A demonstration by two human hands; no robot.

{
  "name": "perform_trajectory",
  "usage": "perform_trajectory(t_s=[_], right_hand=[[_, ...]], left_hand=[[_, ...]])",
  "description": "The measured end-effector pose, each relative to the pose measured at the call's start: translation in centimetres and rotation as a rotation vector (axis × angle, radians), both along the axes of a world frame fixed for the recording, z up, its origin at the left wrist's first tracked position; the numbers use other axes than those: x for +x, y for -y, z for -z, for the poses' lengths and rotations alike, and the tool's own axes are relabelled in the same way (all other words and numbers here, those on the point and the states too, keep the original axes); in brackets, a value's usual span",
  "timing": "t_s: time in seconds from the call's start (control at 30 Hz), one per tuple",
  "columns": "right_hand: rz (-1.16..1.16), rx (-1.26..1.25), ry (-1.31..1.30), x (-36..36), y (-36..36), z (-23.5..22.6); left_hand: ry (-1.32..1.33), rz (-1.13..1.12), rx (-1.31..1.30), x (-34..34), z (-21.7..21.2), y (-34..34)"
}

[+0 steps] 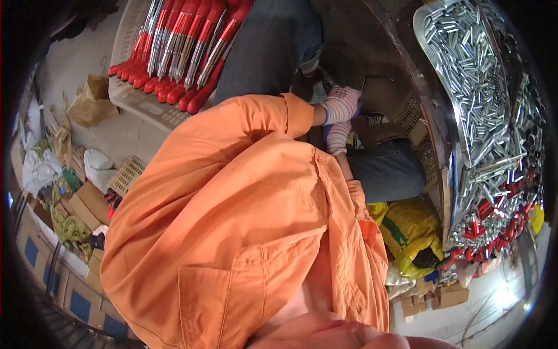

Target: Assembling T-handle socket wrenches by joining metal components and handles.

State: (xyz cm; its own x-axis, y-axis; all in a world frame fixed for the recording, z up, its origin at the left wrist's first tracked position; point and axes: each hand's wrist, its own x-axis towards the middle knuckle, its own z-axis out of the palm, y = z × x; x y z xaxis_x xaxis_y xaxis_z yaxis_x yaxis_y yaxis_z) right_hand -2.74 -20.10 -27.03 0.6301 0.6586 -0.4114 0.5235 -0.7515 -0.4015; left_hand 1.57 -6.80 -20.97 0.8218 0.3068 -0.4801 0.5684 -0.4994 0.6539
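Both my hands wear striped, light-coloured work gloves and meet beyond my orange shirt, between my jean-clad legs. My left hand [342, 104] is closed, its fingers curled around something I cannot make out. A thin dark rod [364, 83] sticks up beside its knuckles. Just below it, touching or nearly so, is my right hand [337, 138], whose fingers are hidden behind the left hand and wrist. A bit of purple shows between the two gloves.
At the upper left, a pale plastic crate [119, 96] holds several red-handled metal tools. To the right, a metal tray [450, 110] is heaped with small shiny metal pins, with red parts [482, 218] at its near end. A yellow sack [410, 232] lies beside my right leg; cardboard and bags litter the left.
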Motion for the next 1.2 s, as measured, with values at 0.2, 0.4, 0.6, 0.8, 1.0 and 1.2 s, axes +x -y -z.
perform_trajectory(t_s=[0.2, 0.4, 0.6, 0.8, 1.0, 1.2], right_hand=[[0.357, 0.171, -0.364, 0.8, 9.1, 3.4], [-0.168, -0.219, 0.041, 3.4, 5.8, 5.0], [0.089, -0.253, -0.261, 2.2, 12.4, 7.6], [0.124, -0.014, -0.15, 5.2, 1.5, -1.1], [0.256, 0.265, -0.276, 2.1, -0.2, -4.0], [0.565, 0.128, -0.629, 1.2, 4.9, 2.4]], left_hand=[[-0.006, 0.18, -0.086, 4.2, -5.2, 3.5], [0.126, 0.074, -0.062, 2.9, -0.4, 2.1], [0.119, 0.063, -0.007, 2.7, -1.7, 4.8], [-0.042, -0.095, 0.09, 4.5, 3.6, 4.5], [-0.158, -0.202, 0.336, 2.0, 9.8, 7.0], [0.099, 0.086, 0.145, 2.5, 0.1, 6.4]])
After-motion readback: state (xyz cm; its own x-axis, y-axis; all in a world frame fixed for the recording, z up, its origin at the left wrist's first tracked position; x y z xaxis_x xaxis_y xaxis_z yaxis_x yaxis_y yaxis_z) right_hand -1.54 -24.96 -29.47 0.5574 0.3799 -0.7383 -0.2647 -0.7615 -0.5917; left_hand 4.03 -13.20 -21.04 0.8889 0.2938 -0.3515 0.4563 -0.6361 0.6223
